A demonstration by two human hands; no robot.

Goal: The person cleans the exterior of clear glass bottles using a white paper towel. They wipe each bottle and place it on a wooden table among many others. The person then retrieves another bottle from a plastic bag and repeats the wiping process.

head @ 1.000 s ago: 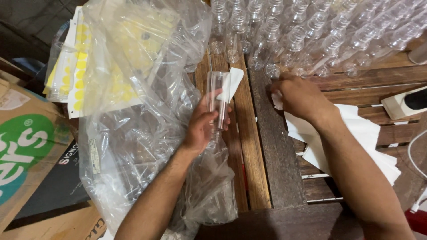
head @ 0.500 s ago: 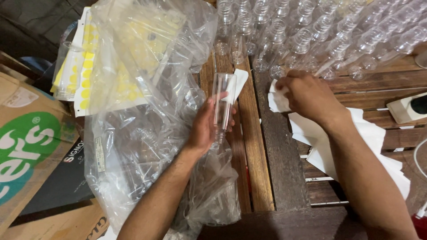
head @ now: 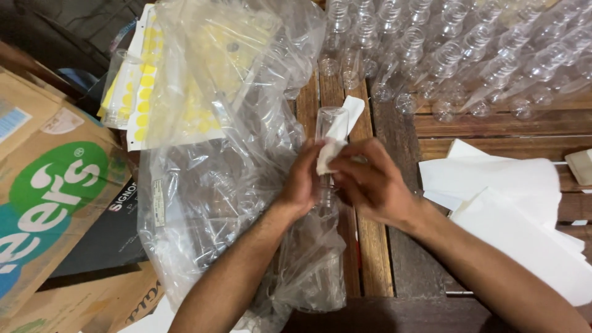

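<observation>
My left hand (head: 303, 182) grips a clear plastic bottle (head: 331, 120) held lengthwise over the wooden slat table (head: 382, 243). My right hand (head: 370, 185) has come in beside it and pinches a white paper label (head: 338, 139) against the bottle's side. The two hands touch around the bottle's lower half, which they hide. A large clear plastic bag (head: 216, 160) full of more empty bottles lies just left of my hands.
Several clear bottles (head: 456, 55) lie in rows at the back of the table. A pile of white paper sheets (head: 512, 203) lies to the right. Sheets of yellow round stickers (head: 145, 92) sit at the back left. Cardboard boxes (head: 49, 197) stand at the left.
My right hand has left the paper pile at the right and moved left to the bottle, bringing a white label against it. My left hand has kept hold of the bottle.
</observation>
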